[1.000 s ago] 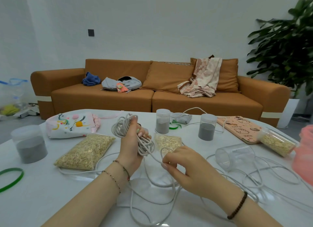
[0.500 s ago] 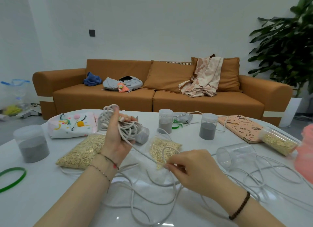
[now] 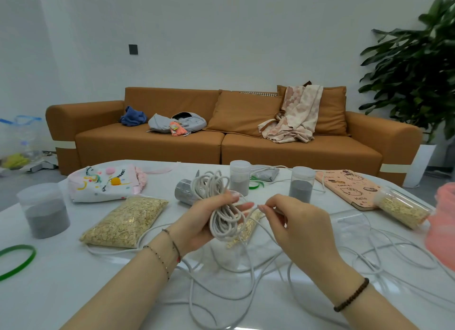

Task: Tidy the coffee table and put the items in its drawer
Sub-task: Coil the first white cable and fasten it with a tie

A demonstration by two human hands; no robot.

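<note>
Head view, coiling stage of the tidy-up; left hand (image 3: 197,221) gripping a part-wound bundle of white cable (image 3: 219,206), held up off the surface (image 3: 49,300); right hand (image 3: 295,221) just beside it, pinching the free run of the same cable between thumb and fingertips; remainder of the cable in loose loops on the surface below and to the right of both hands, so winding judged well short of done.

Nothing judged stowed yet: left of the left hand, oat bag (image 3: 125,221), printed pouch (image 3: 105,184), large grey-powder jar (image 3: 44,211), green band (image 3: 14,258); beyond the hands, small grey-powder jar (image 3: 238,177), second small jar (image 3: 301,184), grey roll (image 3: 184,193); right of the right hand, pink notebook (image 3: 349,188), tipped oat jar (image 3: 401,209), clear empty container (image 3: 349,221), faint.

Drawer not in view; open or closed impossible to tell; second oat bag (image 3: 246,228) mostly hidden behind the bundle; pink object (image 3: 443,221) cut off at the right edge, identity unclear; cable ends and plug not made out.
</note>
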